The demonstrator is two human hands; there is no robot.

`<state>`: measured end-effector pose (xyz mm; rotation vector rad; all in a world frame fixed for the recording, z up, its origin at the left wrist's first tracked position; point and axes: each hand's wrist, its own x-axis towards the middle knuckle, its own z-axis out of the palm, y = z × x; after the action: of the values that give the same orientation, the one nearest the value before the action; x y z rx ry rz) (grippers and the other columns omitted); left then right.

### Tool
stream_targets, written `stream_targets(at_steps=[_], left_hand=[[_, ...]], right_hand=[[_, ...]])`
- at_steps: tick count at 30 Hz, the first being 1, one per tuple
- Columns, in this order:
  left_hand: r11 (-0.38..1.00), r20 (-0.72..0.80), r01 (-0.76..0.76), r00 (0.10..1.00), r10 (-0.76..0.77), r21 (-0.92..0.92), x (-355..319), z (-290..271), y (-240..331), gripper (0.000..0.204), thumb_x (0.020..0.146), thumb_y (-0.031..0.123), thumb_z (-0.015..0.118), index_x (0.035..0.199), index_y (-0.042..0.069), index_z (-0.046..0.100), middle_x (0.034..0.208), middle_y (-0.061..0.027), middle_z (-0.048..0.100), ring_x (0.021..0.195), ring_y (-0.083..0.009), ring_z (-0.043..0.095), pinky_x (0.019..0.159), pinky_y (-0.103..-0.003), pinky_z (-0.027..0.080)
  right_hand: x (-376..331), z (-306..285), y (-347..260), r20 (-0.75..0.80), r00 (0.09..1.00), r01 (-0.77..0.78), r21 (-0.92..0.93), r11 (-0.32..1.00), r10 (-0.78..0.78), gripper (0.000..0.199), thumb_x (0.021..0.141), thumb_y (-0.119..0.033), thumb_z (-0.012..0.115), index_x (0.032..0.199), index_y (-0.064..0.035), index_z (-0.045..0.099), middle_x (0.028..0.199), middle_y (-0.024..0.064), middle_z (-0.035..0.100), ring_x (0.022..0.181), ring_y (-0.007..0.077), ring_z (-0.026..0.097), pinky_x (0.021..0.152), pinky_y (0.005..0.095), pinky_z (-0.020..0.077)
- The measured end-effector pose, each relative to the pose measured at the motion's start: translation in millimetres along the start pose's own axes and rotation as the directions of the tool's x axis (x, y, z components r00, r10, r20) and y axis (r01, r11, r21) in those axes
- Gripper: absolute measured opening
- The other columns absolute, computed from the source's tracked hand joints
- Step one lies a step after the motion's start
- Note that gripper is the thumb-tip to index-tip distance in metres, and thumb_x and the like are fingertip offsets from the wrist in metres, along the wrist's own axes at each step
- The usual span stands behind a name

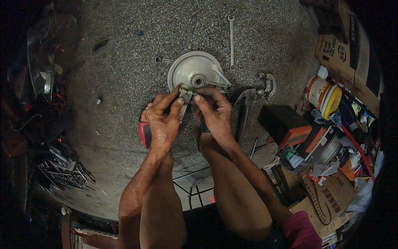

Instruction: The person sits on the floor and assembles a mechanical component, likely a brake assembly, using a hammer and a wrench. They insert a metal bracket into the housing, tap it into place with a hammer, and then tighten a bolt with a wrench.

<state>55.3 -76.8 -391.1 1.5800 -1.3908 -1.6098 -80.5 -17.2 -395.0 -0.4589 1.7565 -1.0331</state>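
My left hand (161, 120) is closed, thumb and forefinger pinching a narrow flat metal piece (185, 99). At the right edge of that piece, the thumb and fingers of my right hand (216, 113) press together; any smaller part between them is too small to make out. Just beyond my fingertips a round silver brake drum plate (188, 68) lies on the floor. It has a raised hub hole and an arm reaching to the right. Both hands are at its near rim, which my fingers partly cover.
A combination wrench (232, 43) lies on the speckled floor (124, 54) beyond the plate. Right of my hands are a dark curved metal bar (242, 114) and a curved metal part (270, 86). Boxes (286, 124) and a bucket (321, 95) crowd the right; metal tools (68, 170) are piled left.
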Motion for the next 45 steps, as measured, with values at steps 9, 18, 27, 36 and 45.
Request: stream_targets(at_steps=[9, 18, 27, 36, 45], left_hand=[[1.0, -0.012, -0.024, 1.0, 0.024, 0.019, -0.4, 0.1, -2.5, 0.029, 0.084, 0.002, 0.069, 0.113, 0.002, 0.07, 0.08, -0.0053, 0.064, 0.075, -0.013, 0.058, 0.074, -0.026, 0.045], [0.999, -0.036, -0.01, 0.999, 0.008, -0.04, -3.0, 4.1, -5.7, 0.028, 0.086, 0.0, 0.067, 0.114, 0.0, 0.069, 0.081, -0.0056, 0.065, 0.076, -0.0132, 0.057, 0.074, -0.026, 0.045], [1.0, -0.013, 0.016, 1.0, -0.016, -0.007, -3.3, 1.5, -0.7, 0.027, 0.087, 0.001, 0.067, 0.114, -0.001, 0.069, 0.085, -0.0047, 0.064, 0.081, -0.0118, 0.058, 0.076, -0.026, 0.048], [0.997, -0.014, 0.006, 1.0, -0.005, 0.074, -3.3, -0.4, -0.3, 0.026, 0.086, 0.002, 0.068, 0.112, -0.001, 0.07, 0.084, -0.0059, 0.066, 0.084, -0.0138, 0.06, 0.079, -0.028, 0.049], [0.999, -0.007, 0.021, 1.0, -0.02, 0.036, -3.4, 0.2, -2.7, 0.026, 0.086, 0.003, 0.069, 0.111, -0.001, 0.07, 0.084, -0.0053, 0.066, 0.083, -0.0134, 0.06, 0.079, -0.028, 0.048]], right_hand=[[4.4, 2.8, -1.2, -0.054, 0.995, -0.083, 0.064, 0.995, 0.086, 0.02, 0.092, -0.018, 0.069, 0.105, -0.0028, 0.066, 0.076, 0.0048, 0.068, 0.052, 0.0082, 0.056, 0.045, 0.0239, 0.0439], [7.9, 3.3, -13.4, -0.037, 0.963, -0.258, 0.148, 0.955, 0.266, 0.023, 0.091, -0.022, 0.07, 0.101, -0.0029, 0.064, 0.073, 0.0065, 0.068, 0.052, 0.0088, 0.057, 0.044, 0.0232, 0.0439], [8.3, 1.0, -12.8, -0.021, 0.971, -0.234, 0.098, 0.967, 0.237, 0.024, 0.092, -0.023, 0.067, 0.102, -0.0027, 0.06, 0.072, 0.0067, 0.067, 0.051, 0.0092, 0.057, 0.043, 0.0234, 0.0435], [6.8, 3.1, -17.8, 0.012, 0.967, -0.255, 0.066, 0.965, 0.255, 0.024, 0.095, -0.026, 0.063, 0.102, -0.0027, 0.06, 0.078, 0.0066, 0.067, 0.054, 0.0103, 0.059, 0.044, 0.0236, 0.0451], [6.9, -0.8, -7.6, 0.003, 0.98, -0.201, 0.064, 0.977, 0.201, 0.024, 0.095, -0.027, 0.064, 0.101, -0.0038, 0.062, 0.074, 0.0034, 0.067, 0.055, 0.0101, 0.061, 0.044, 0.0233, 0.0449]])
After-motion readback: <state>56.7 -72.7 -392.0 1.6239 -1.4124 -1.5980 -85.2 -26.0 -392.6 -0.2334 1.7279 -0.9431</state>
